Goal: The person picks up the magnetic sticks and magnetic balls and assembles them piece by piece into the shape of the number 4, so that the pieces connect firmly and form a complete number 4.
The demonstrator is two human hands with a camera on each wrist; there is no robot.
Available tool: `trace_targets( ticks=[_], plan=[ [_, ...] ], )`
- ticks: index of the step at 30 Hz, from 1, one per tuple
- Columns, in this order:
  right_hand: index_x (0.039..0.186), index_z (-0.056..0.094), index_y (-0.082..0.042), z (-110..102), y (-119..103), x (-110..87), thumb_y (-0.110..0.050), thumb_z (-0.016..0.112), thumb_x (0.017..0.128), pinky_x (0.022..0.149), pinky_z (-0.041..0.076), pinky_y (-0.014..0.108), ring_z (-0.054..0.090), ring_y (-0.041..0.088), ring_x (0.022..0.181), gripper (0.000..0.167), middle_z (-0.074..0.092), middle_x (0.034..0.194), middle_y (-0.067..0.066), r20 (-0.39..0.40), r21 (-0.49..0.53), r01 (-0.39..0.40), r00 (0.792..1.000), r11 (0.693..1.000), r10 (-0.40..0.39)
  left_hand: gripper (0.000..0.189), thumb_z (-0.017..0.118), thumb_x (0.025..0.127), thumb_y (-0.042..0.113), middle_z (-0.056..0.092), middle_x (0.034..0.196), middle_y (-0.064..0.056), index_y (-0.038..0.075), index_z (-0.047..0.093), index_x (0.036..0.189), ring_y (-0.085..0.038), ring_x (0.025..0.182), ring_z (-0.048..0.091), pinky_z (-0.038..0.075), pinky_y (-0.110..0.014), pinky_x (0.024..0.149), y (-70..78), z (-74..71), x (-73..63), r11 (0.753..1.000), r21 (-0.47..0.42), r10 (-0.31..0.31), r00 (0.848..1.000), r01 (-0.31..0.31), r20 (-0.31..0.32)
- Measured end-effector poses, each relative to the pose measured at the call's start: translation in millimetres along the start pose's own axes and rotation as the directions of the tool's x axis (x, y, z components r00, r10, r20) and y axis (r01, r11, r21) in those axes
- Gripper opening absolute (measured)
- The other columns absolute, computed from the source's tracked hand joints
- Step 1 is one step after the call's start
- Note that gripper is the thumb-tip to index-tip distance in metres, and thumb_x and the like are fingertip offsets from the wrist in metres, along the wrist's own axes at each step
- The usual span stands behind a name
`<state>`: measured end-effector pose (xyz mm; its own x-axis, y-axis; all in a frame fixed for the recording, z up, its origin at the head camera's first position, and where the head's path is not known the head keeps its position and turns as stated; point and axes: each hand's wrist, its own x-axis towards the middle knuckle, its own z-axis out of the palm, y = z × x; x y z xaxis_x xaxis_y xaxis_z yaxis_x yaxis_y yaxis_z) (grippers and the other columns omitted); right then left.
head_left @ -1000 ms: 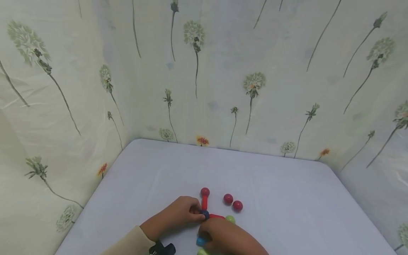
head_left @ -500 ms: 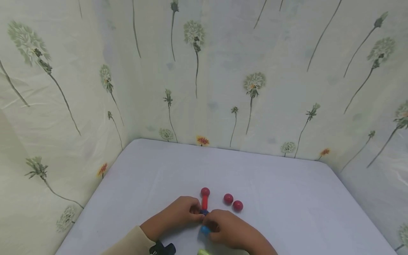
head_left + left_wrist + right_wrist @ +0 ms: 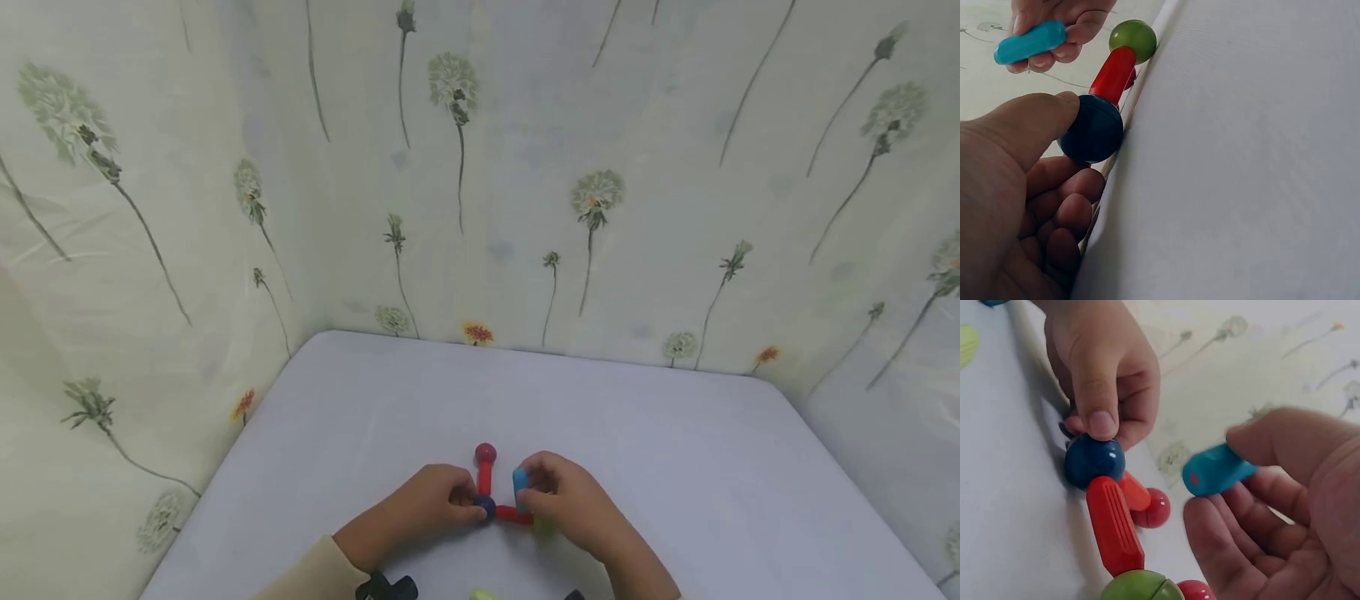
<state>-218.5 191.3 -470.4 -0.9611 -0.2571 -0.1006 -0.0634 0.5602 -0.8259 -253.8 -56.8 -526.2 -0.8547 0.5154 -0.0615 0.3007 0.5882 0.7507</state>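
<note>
My left hand (image 3: 438, 500) pinches a dark blue ball (image 3: 1092, 130) between thumb and fingers, low over the white table. Two red sticks join that ball: one (image 3: 484, 478) runs to a red ball (image 3: 486, 453), the other (image 3: 1115, 525) to a green ball (image 3: 1141, 587). In my right hand (image 3: 570, 500) is a short light-blue stick (image 3: 1217, 470), held between thumb and fingertips, apart from the joined pieces. Its near end shows a small reddish spot in the right wrist view. From the head, the right hand partly covers the green ball.
A yellow-green piece (image 3: 482, 594) lies at the near edge of the head view. Another red ball (image 3: 1196, 590) shows beside the green one in the right wrist view. Flower-printed cloth (image 3: 525, 167) hangs behind the white table (image 3: 420, 400).
My right hand has lifted away from the dark blue ball, up and to the right, with the light-blue stick. It now covers the two loose red balls. The left hand has hardly moved.
</note>
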Motion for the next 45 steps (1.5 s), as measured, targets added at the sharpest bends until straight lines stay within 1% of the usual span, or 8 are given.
trace_targets(
  ticks=[2, 6, 12, 19, 24, 30, 36, 45],
  plan=[
    [0.114, 0.068, -0.018, -0.5, 0.6, 1.7, -0.027, 0.080, 0.092, 0.087, 0.058, 0.039, 0.068, 0.016, 0.099, 0.027, 0.071, 0.104, -0.003, -0.064, 0.010, -0.050, 0.997, 0.999, 0.051, 0.016, 0.083, 0.089, 0.034, 0.065, 0.077, 0.012, 0.023, 0.073, 0.093, -0.007, 0.073, 0.058, 0.051, -0.024, 0.070, 1.3, -0.9, -0.1, 1.000, 0.007, -0.002, 1.000, 0.002, 0.000],
    [0.116, 0.067, -0.018, -0.9, 1.3, 3.8, -0.025, 0.079, 0.092, 0.088, 0.061, 0.041, 0.068, 0.017, 0.098, 0.027, 0.070, 0.104, -0.002, -0.156, 0.002, -0.133, 0.979, 0.991, 0.132, 0.016, 0.084, 0.089, 0.034, 0.065, 0.076, 0.012, 0.023, 0.073, 0.093, -0.007, 0.073, 0.058, 0.051, -0.024, 0.070, 1.8, -0.5, 0.5, 1.000, 0.024, -0.004, 1.000, 0.005, -0.001],
    [0.117, 0.067, -0.017, -2.7, 4.0, 3.7, -0.023, 0.078, 0.093, 0.089, 0.061, 0.043, 0.067, 0.017, 0.099, 0.027, 0.071, 0.105, -0.002, -0.205, -0.067, -0.198, 0.962, 0.978, 0.181, 0.017, 0.085, 0.088, 0.034, 0.064, 0.076, 0.011, 0.022, 0.073, 0.093, -0.008, 0.073, 0.059, 0.050, -0.024, 0.070, 2.8, 3.1, 1.9, 0.999, 0.031, -0.032, 0.999, 0.032, 0.005],
    [0.118, 0.067, -0.016, -1.0, 10.2, 7.4, -0.022, 0.078, 0.093, 0.090, 0.060, 0.042, 0.066, 0.017, 0.098, 0.028, 0.070, 0.105, -0.001, -0.223, -0.097, -0.230, 0.953, 0.968, 0.205, 0.018, 0.085, 0.088, 0.033, 0.064, 0.076, 0.012, 0.021, 0.073, 0.093, -0.008, 0.073, 0.059, 0.050, -0.024, 0.070, 2.4, 2.2, 0.5, 0.999, 0.034, -0.032, 0.999, 0.032, 0.005],
    [0.119, 0.066, -0.015, -0.8, 11.1, 9.4, -0.022, 0.079, 0.093, 0.089, 0.061, 0.044, 0.066, 0.017, 0.098, 0.030, 0.070, 0.104, -0.001, -0.233, -0.122, -0.252, 0.947, 0.960, 0.219, 0.018, 0.084, 0.088, 0.035, 0.065, 0.076, 0.012, 0.022, 0.073, 0.093, -0.007, 0.073, 0.058, 0.050, -0.024, 0.070, 2.0, 1.3, -0.3, 0.999, 0.035, -0.025, 1.000, 0.024, 0.003],
    [0.119, 0.066, -0.014, -1.7, 10.9, 9.3, -0.021, 0.080, 0.092, 0.088, 0.061, 0.043, 0.066, 0.018, 0.097, 0.031, 0.069, 0.103, 0.001, -0.234, -0.135, -0.288, 0.939, 0.948, 0.252, 0.018, 0.084, 0.088, 0.035, 0.065, 0.077, 0.011, 0.023, 0.072, 0.093, -0.009, 0.074, 0.059, 0.050, -0.025, 0.070, 1.8, 4.2, 1.3, 0.999, 0.021, -0.039, 0.999, 0.039, 0.006],
    [0.118, 0.065, -0.011, -0.6, 12.9, 9.4, -0.021, 0.082, 0.090, 0.084, 0.062, 0.040, 0.063, 0.018, 0.090, 0.034, 0.068, 0.099, 0.002, -0.230, -0.161, -0.307, 0.936, 0.938, 0.267, 0.018, 0.085, 0.088, 0.035, 0.064, 0.077, 0.010, 0.023, 0.072, 0.093, -0.009, 0.074, 0.058, 0.049, -0.025, 0.070, 1.4, 5.5, 1.1, 0.999, 0.031, -0.041, 0.999, 0.041, 0.003],
    [0.117, 0.066, -0.010, 0.0, 12.6, 10.6, -0.023, 0.083, 0.089, 0.079, 0.062, 0.038, 0.061, 0.020, 0.086, 0.035, 0.068, 0.097, 0.004, -0.240, -0.195, -0.324, 0.931, 0.926, 0.275, 0.017, 0.084, 0.088, 0.035, 0.064, 0.077, 0.011, 0.024, 0.072, 0.092, -0.008, 0.073, 0.057, 0.049, -0.025, 0.070, 2.9, 0.9, -0.4, 0.999, 0.047, -0.026, 1.000, 0.026, -0.007]
  ],
)
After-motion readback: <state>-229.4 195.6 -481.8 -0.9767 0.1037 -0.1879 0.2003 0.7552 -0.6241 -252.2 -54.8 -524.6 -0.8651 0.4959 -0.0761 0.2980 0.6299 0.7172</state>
